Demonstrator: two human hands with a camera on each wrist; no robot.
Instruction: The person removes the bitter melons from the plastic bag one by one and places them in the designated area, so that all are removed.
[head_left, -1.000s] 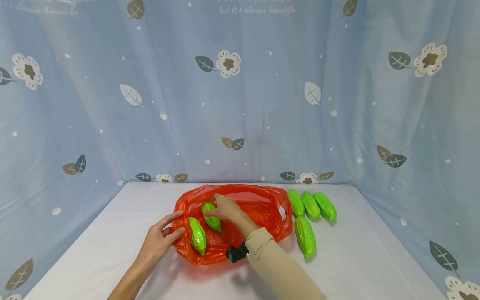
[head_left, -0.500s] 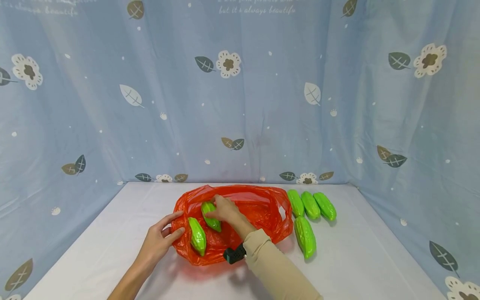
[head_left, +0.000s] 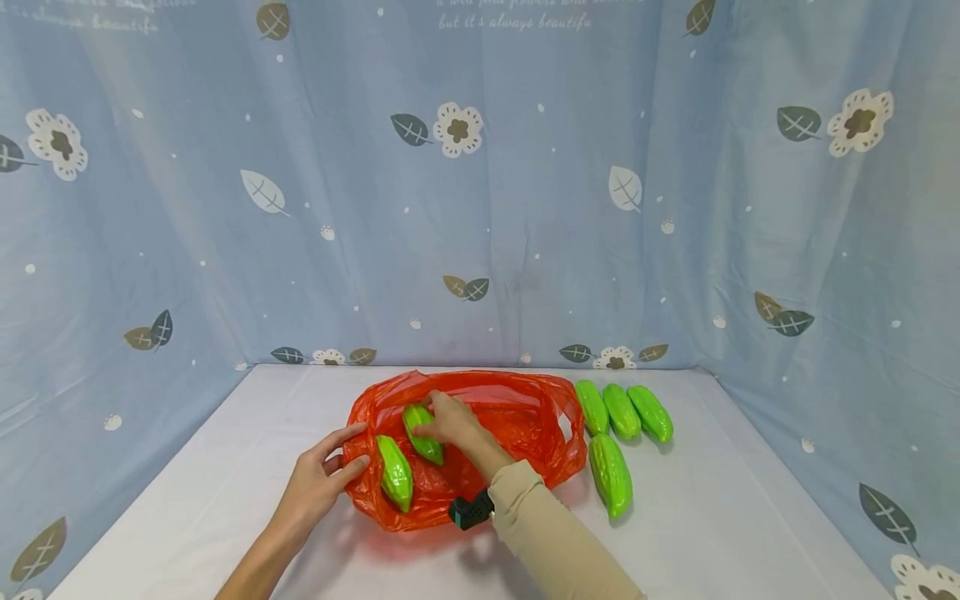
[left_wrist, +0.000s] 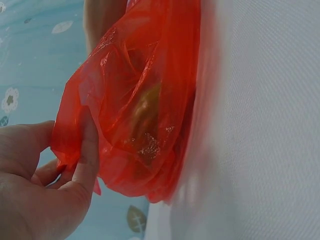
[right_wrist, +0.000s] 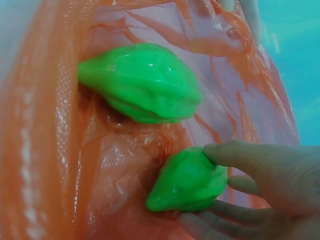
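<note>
A translucent red plastic bag (head_left: 510, 427) lies spread with its mouth gaping on the white surface. My left hand (head_left: 318, 473) pinches the bag's left edge between thumb and fingers, as the left wrist view shows. Inside, my right hand (head_left: 450, 419) grips a glossy green, ridged gourd-like vegetable (right_wrist: 189, 182) with tapered ends, thumb on one side and fingers on the other. A second such vegetable (head_left: 395, 473) lies in the bag nearer my left hand, apart from the first. Through the red film, the left wrist view shows only a dim vegetable shape (left_wrist: 146, 112).
Right of the bag, several more green vegetables (head_left: 621, 410) lie at the back, and another one (head_left: 611, 475) lies in front of them. A blue leaf-and-flower curtain (head_left: 525, 208) surrounds the white table surface (head_left: 750, 517) at the back and sides.
My right wrist has shifted very slightly left, while its fingers stay on the same vegetable. The left hand, the bag and the other vegetables have not visibly moved.
</note>
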